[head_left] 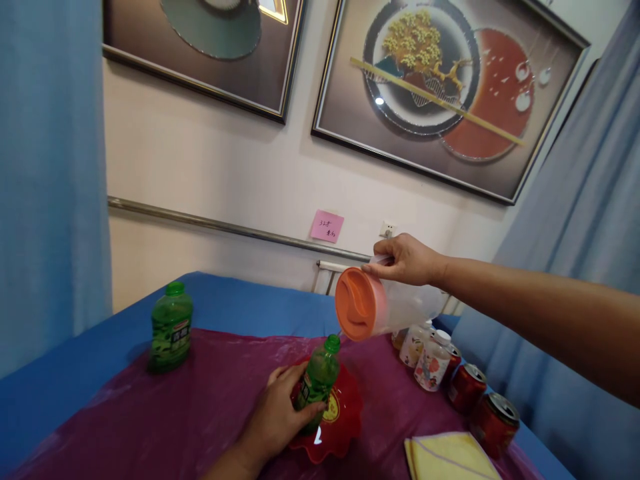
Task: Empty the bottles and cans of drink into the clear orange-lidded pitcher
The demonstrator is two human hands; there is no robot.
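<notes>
My left hand (284,408) is wrapped around a small green bottle (320,373), which has no cap and stands a little tilted over a red scalloped plate (350,413). My right hand (400,259) grips the handle of a clear plastic pitcher (405,303) with an orange lid (356,304). The pitcher lies tipped nearly on its side, its lid end close above the bottle's mouth. Whether liquid is running between them is hard to make out.
A larger green bottle (171,327) stands at the left on a purple plastic sheet (215,400). To the right are several red cans (467,387), white-capped bottles (433,363) and a folded yellow cloth (450,457). A metal rail (225,229) runs along the wall behind.
</notes>
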